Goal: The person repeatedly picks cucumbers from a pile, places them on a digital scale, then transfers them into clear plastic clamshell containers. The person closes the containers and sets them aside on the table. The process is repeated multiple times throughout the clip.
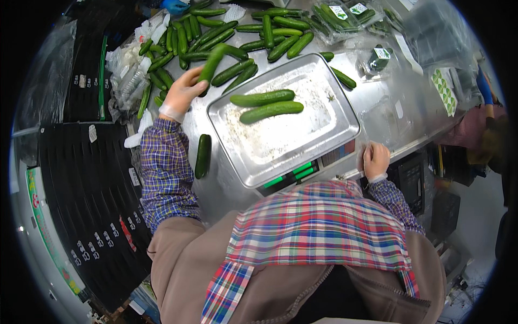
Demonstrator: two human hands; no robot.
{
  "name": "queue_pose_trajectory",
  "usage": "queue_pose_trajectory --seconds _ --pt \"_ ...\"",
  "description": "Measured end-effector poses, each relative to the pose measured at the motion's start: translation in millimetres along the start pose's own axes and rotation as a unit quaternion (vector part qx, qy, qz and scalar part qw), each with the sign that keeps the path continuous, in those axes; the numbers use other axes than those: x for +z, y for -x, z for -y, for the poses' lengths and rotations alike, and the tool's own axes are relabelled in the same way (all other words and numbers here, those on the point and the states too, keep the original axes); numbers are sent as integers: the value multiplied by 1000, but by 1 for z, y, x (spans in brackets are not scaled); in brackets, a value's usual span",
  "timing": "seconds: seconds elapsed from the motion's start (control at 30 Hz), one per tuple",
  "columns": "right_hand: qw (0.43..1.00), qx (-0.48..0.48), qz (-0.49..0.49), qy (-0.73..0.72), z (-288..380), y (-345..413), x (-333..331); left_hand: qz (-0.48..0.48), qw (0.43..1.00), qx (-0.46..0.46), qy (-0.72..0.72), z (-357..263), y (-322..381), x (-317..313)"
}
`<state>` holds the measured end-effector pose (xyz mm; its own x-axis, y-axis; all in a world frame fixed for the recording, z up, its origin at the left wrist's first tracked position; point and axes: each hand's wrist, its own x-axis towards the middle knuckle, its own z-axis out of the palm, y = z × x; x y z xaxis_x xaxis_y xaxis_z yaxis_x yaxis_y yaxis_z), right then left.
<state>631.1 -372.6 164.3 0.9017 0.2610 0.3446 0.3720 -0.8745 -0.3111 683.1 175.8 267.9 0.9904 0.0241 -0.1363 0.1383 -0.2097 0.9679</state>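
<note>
My left hand [184, 91], in a clear thin glove, grips the lower end of a cucumber [213, 62] left of a rectangular metal tray [311, 150]. Two cucumbers [271, 112] lie side by side in that tray, which rests on a scale with a green-lit display [289, 175]. Many loose cucumbers [208, 38] are heaped beyond the tray, and a single dark one [203, 156] lies to its left. My right hand [376, 160], gloved too, rests at the table's front edge with its fingers curled; whether it holds the clear film there is hard to tell.
Clear packs of cucumbers [336, 18] stand at the back right, near a sheet of green-and-white stickers [444, 91]. Plastic wrap and foam netting [127, 77] are piled at the left, above black crates [93, 182]. A blue-gloved hand [175, 6] shows at the top; another person [473, 121] is at the right.
</note>
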Motion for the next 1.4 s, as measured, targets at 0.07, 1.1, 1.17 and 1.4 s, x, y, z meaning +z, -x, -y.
queue_pose_trajectory --seconds 0.07,1.1,1.17,1.4 --pt "1000 12 4 -4 -5 2 3 61 988 36 -139 -25 1 33" --pt "990 -109 -29 -81 -31 -2 28 57 907 189 -371 -41 1 77" --pt "989 -124 -27 -70 -35 -5 18 76 828 192 -522 -37 -3 94" --pt "982 -152 -80 -77 -33 -16 -39 42 732 41 -679 -48 20 142"
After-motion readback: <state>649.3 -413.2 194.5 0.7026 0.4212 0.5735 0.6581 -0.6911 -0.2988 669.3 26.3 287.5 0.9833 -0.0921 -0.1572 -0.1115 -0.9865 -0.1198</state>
